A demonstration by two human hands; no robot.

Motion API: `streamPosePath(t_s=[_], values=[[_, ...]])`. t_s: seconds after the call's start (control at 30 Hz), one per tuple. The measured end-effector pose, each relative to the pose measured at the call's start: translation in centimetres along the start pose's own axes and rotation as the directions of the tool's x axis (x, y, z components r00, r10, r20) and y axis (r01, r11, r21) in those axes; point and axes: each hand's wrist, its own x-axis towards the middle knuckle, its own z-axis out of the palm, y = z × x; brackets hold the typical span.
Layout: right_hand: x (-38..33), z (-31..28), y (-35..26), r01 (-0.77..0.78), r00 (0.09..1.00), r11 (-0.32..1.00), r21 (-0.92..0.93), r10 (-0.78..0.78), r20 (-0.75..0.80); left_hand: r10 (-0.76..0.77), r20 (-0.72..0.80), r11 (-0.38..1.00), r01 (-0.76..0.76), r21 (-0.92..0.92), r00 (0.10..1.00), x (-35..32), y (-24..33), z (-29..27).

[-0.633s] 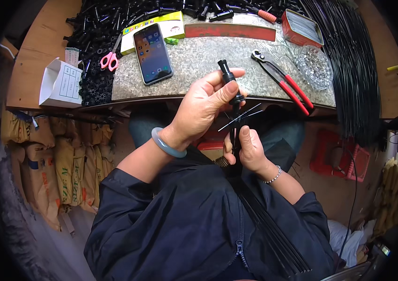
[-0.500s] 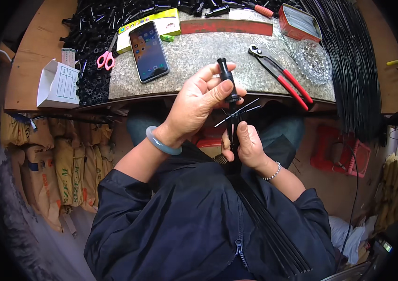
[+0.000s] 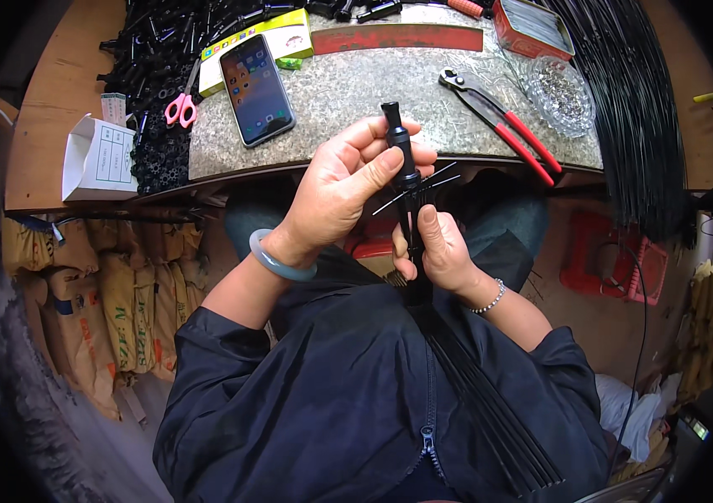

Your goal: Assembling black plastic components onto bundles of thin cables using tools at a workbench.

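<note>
The table (image 3: 63, 134) stretches across the far side, wood at its ends with a speckled stone slab (image 3: 356, 92) set in the middle. To the right a thick sheaf of black rods (image 3: 633, 109) hangs over its edge. A heap of small black plastic parts (image 3: 163, 59) covers the far left corner, with a white open box (image 3: 96, 159) near the front edge beside it.

Below the table edge, the person in a dark jacket holds a bundle of thin black rods (image 3: 490, 411) that runs from the lap up to the hands. The right hand (image 3: 444, 251) is clenched around the bundle near its upper end, thumb pressed along it. The left hand (image 3: 348, 184) grasps a black tubular handle (image 3: 398, 142) standing upright on the top of that bundle, thumb and fingers pinching its middle; a few loose rod tips splay out to the right just under it.

On the slab lie red-handled pliers (image 3: 507, 126), a smartphone (image 3: 257, 89), a clear glass dish (image 3: 559, 96) of small metal bits, and pink scissors (image 3: 178, 107) at the slab's left edge.
</note>
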Motion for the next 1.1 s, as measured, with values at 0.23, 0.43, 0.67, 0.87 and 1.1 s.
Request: streamPosePath(t_s=[0.23,0.43,0.67,0.87,1.1], values=[[0.2,0.0,-0.3,0.005,1.0,1.0,-0.029,-0.005,0.015,0.036,-0.068,0.997,-0.031,0.071,0.997,0.2,-0.5,-0.2],[0.2,-0.2,0.0,0.003,1.0,1.0,-0.03,-0.003,0.008,-0.084,0.022,0.996,0.085,0.001,0.996,0.1,-0.5,-1.0],[0.4,-0.2,0.1,-0.003,1.0,1.0,-0.015,0.003,0.026,-0.107,0.06,0.993,0.11,-0.048,0.992,0.1,-0.8,-1.4],[0.1,-0.4,0.1,0.002,1.0,1.0,-0.001,-0.002,0.026,-0.108,0.079,0.994,0.109,-0.007,0.991,0.2,-0.7,-1.3],[0.2,-0.5,0.2,0.019,0.999,1.0,-0.006,-0.019,0.026,-0.076,0.02,0.997,0.076,0.013,0.997,0.3,-1.2,-0.8]])
